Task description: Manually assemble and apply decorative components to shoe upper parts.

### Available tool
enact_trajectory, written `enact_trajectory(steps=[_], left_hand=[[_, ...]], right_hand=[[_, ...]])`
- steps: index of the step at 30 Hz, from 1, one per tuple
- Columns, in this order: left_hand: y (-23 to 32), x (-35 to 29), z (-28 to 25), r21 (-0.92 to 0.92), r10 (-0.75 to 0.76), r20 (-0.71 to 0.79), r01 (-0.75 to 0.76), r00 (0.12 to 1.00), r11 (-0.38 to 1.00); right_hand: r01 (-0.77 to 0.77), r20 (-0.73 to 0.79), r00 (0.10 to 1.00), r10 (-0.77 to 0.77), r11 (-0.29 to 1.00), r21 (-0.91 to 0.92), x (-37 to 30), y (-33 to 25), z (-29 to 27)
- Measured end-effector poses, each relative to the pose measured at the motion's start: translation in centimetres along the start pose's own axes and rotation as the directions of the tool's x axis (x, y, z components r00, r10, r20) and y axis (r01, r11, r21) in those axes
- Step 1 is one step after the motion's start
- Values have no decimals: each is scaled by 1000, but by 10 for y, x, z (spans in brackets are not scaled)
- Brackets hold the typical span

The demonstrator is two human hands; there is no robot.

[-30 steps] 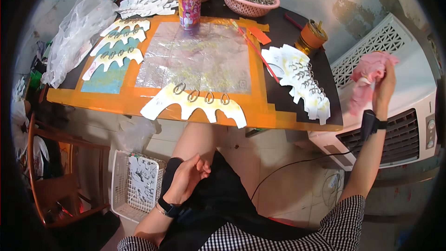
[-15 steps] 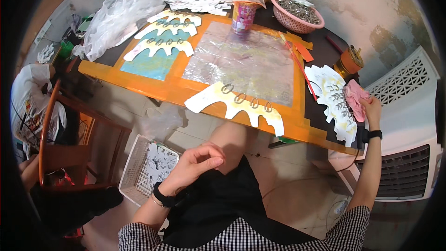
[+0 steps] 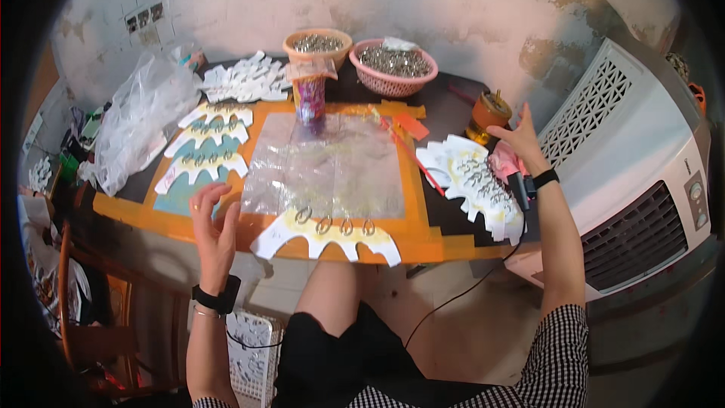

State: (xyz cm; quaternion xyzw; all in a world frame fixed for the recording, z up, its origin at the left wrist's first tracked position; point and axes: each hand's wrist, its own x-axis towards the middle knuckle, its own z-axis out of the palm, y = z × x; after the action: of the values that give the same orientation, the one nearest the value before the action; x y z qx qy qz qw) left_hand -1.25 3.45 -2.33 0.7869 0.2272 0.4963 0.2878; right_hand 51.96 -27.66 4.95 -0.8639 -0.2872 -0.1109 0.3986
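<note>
My left hand [image 3: 213,225] is raised over the table's near left edge, fingers spread and empty, just left of a white scalloped cutout [image 3: 326,236] with metal rings on it. My right hand [image 3: 519,138] hovers open at the table's right end, above a pink cloth [image 3: 504,162] and beside a stack of white scalloped cutouts [image 3: 472,183]. A small orange jar [image 3: 488,115] stands just left of that hand. A clear plastic sheet [image 3: 328,168] covers the middle of the orange board [image 3: 419,219].
Two baskets of small metal pieces [image 3: 393,66] stand at the back, a patterned cup [image 3: 309,97] before them. More cutouts [image 3: 208,147] and a crumpled plastic bag [image 3: 140,119] lie at the left. A white air cooler [image 3: 642,174] stands at the right, a wooden chair [image 3: 83,295] lower left.
My left hand rose from my lap to the table's near left edge. My right hand set the pink cloth down at the table's right end and opened above it. The view tilted up.
</note>
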Motion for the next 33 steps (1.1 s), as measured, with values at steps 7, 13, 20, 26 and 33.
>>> enact_trajectory(steps=[7, 13, 20, 26, 33], left_hand=[[10, 1, 13, 345, 94, 18, -94, 995, 934], [9, 3, 16, 373, 61, 35, -70, 998, 925], [7, 4, 18, 364, 41, 57, -59, 998, 930], [6, 1, 17, 410, 25, 84, -58, 996, 910], [5, 1, 15, 452, -11, 117, -43, 993, 891]], right_hand=[[19, 2, 1000, -20, 974, 228, 35, 15, 39], [22, -70, 997, -15, 995, 96, 19, -8, 33], [143, -53, 990, -133, 937, 319, -21, -83, -18], [223, 140, 920, -365, 784, 579, -125, -146, -54], [461, 359, 677, -642, 751, 473, -223, -207, -78]])
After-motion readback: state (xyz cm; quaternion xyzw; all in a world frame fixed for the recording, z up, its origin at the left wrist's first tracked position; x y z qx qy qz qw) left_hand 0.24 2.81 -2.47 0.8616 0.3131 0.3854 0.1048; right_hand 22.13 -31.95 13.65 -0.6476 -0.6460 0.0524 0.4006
